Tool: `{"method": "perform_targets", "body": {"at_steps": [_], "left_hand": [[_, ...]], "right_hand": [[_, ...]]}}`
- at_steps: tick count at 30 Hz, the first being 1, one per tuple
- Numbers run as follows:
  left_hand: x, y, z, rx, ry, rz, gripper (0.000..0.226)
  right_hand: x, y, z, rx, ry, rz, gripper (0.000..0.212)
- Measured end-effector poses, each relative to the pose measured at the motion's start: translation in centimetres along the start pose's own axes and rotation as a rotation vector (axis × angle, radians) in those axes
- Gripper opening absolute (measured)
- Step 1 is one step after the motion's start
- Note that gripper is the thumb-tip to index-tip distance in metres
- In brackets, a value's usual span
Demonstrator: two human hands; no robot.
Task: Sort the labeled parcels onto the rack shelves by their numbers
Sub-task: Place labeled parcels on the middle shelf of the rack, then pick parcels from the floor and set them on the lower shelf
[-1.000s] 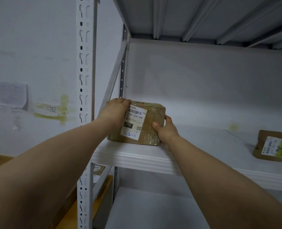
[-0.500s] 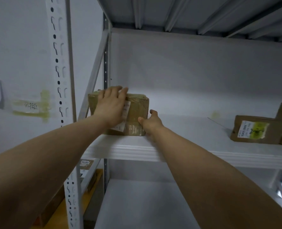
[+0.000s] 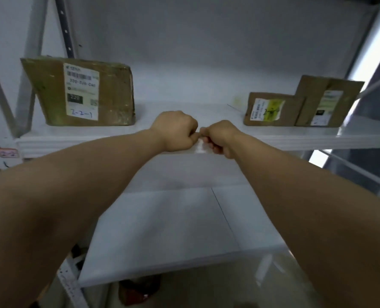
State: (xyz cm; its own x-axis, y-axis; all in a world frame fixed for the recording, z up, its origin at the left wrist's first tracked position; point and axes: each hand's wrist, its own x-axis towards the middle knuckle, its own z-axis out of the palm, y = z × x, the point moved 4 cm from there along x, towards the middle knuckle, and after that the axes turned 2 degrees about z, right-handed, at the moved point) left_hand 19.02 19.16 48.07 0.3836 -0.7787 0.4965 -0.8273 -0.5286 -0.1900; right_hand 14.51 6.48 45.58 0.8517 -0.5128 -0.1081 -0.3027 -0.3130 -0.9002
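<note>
The brown parcel [image 3: 49, 92] with a white label marked 2-2-1 stands on the left end of the white rack shelf [image 3: 73, 141], free of both hands. My left hand [image 3: 175, 132] and my right hand [image 3: 220, 138] are curled into fists. They meet knuckle to knuckle in front of the shelf's front edge, near its middle. I see nothing held in either fist. Two more brown parcels stand at the shelf's right end: a low one [image 3: 271, 110] with a yellow-marked label, and a taller one [image 3: 327, 101] touching it.
A lower white shelf [image 3: 173, 230] lies beneath my arms. Perforated rack uprights [image 3: 31, 63] rise at the left, and a slanted brace crosses behind the 2-2-1 parcel. A dark object [image 3: 140, 287] sits on the floor under the lower shelf.
Both hands have let go of the 2-2-1 parcel, pulled back to the shelf's front edge and curled into fists. The view has swung right and down, showing the right-hand parcels and the lower shelf.
</note>
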Motion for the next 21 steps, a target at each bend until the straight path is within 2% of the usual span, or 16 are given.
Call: {"method": "perform_targets", "body": {"at_steps": [5, 11, 16, 21], "left_hand": [[0.3, 8.8, 3.9, -0.119, -0.124, -0.014, 0.041], [-2.3, 17.6, 11.7, -0.222, -0.418, -0.094, 0.035], [-7.0, 22.5, 19.1, -0.33, -0.692, -0.194, 0.019], [-12.4, 24.7, 24.3, -0.422, -1.0, -0.269, 0.034]], "right_hand": [[-2.0, 7.4, -6.2, -0.062, -0.063, 0.076, 0.02], [-2.9, 19.4, -10.2, -0.108, -0.184, 0.257, 0.011], [-3.2, 30.1, -10.2, -0.111, -0.299, 0.449, 0.02], [-4.2, 37.8, -7.5, -0.131, -0.411, 0.537, 0.013]]}}
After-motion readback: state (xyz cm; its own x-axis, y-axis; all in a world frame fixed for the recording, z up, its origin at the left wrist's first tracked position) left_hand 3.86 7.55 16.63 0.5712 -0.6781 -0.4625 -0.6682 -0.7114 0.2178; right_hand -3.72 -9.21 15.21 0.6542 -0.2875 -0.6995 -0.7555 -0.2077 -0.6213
